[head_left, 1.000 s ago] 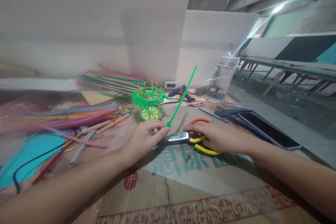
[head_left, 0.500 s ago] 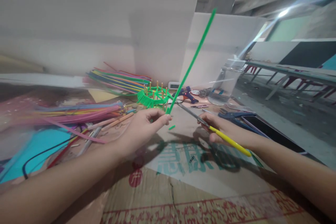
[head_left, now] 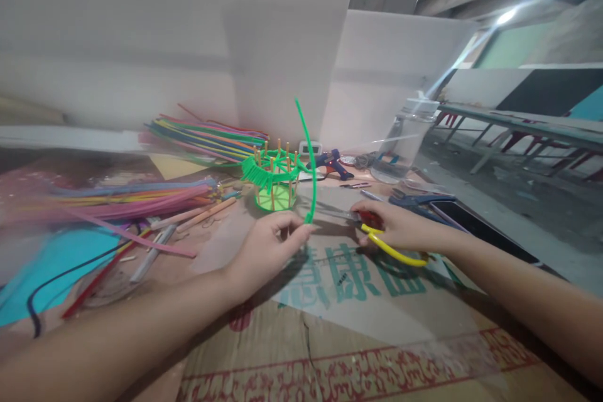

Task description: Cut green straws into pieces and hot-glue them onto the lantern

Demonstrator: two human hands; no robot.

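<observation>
My left hand pinches the lower end of a green pipe cleaner between thumb and fingertips. The pipe cleaner stands up from the hand in a slight curve. My right hand holds a pair of scissors with yellow handles, the metal blades pointing left toward the pipe cleaner. The blades are partly blurred, and a gap separates them from the left hand. Behind the left hand stands a round frame of wooden sticks on a green base, with green pipe cleaner wrapped around its upper part.
Bundles of coloured pipe cleaners lie at the back left. A glue gun, a clear plastic bottle and a phone are at the back and right. A blue sheet lies left. Printed cardboard is in front.
The green pipe cleaner has swung from leaning right to upright and curved. The scissors have turned in my right hand and their blades have drawn back from it. My left hand has lowered slightly.
</observation>
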